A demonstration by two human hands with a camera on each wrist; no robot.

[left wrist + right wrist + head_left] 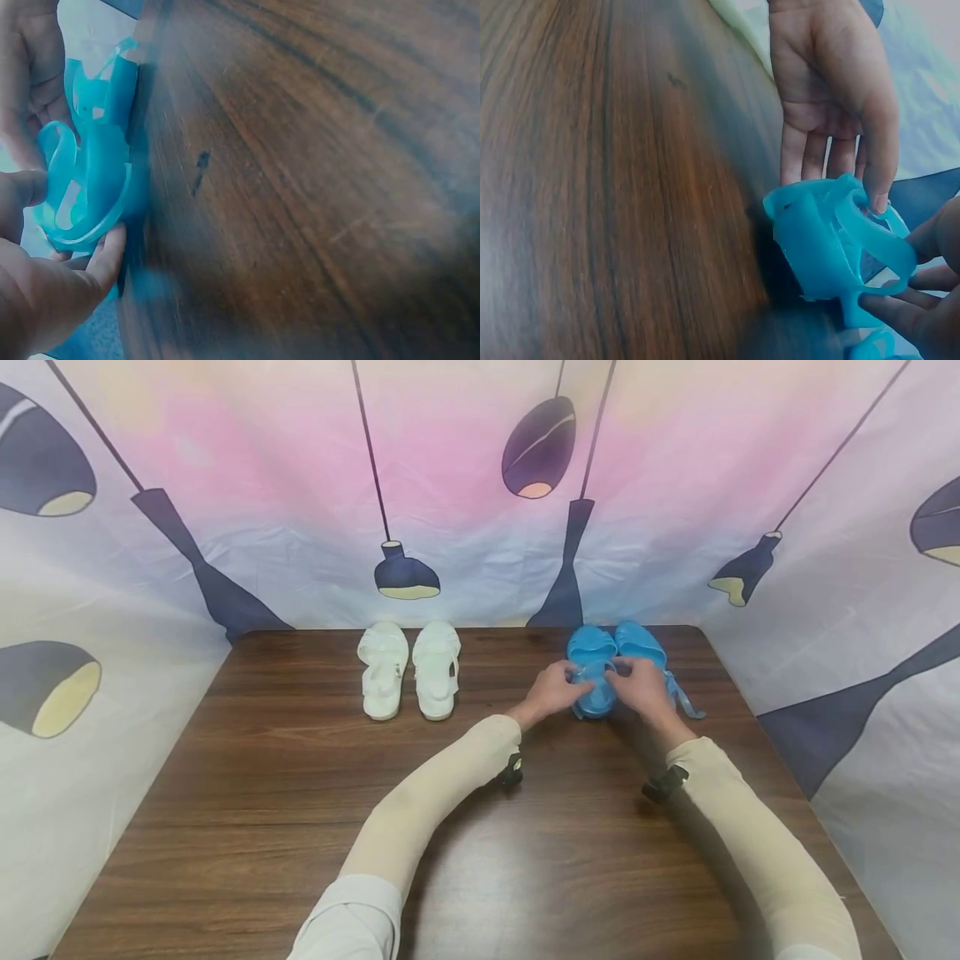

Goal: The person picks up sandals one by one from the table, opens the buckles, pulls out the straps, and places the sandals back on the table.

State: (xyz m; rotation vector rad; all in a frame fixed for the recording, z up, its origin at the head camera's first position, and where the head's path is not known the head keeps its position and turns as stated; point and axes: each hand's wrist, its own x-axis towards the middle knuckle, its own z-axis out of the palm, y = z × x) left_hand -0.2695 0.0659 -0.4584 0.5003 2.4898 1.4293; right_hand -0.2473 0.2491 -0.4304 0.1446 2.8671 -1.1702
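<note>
A blue jelly sandal (592, 647) is at the right of the table's back edge, its heel towards me. At its left side, my left hand (555, 687) holds it by the ankle strap, thumb on the strap and fingers along the side. From the right my right hand (639, 685) pinches the same strap. In the right wrist view the strap (889, 251) loops up between both hands. A second blue sandal (640, 642) stands close on the right, partly behind my right hand, its loose strap (686, 700) trailing onto the table.
A pair of white sandals stands further left, the left one (382, 689) beside the right one (437, 685), heels towards me. Brown wooden table (300, 827) lies beneath everything. A printed cloth (465, 460) with lamp drawings hangs directly behind the table.
</note>
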